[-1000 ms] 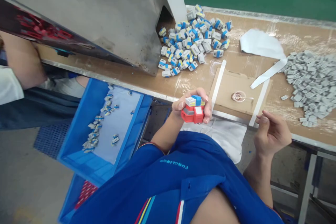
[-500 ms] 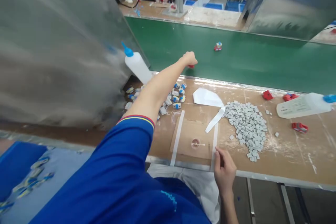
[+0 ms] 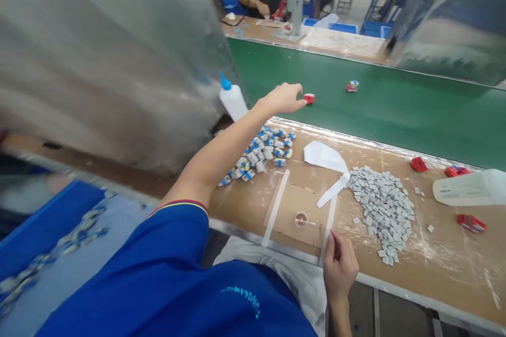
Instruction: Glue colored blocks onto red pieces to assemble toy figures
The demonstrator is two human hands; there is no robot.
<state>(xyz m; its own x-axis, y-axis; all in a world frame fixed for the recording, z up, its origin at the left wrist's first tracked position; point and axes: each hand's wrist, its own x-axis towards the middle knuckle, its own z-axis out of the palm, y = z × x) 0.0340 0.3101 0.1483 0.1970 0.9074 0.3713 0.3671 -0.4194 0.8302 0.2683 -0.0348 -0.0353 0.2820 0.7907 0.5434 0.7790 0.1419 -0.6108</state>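
Stretched out over the green belt (image 3: pixel 399 108), my left hand (image 3: pixel 282 99) has its fingers apart. A small red toy part with a white edge (image 3: pixel 309 98) lies on the belt right at its fingertips. My right hand (image 3: pixel 340 262) is closed in a pinch at the table's front edge, beside a white tape strip (image 3: pixel 329 221); anything between the fingertips is too small to make out. Between two tape strips, a cardboard sheet (image 3: pixel 294 202) bears a small round cup (image 3: pixel 301 219) with a thin stick in it.
Blue, white and yellow parts (image 3: pixel 261 150) are piled under my left forearm, near a blue-tipped bottle (image 3: pixel 233 101). Grey square pieces (image 3: pixel 381 210), white paper (image 3: pixel 324 157), red cars (image 3: pixel 472 223) and another bottle (image 3: pixel 466 188) lie rightward. A person sits across the belt.
My left hand has opened, and the red part it covered now shows on the belt beside its fingers. My right hand stays pinched near the tape. The view has shifted left.
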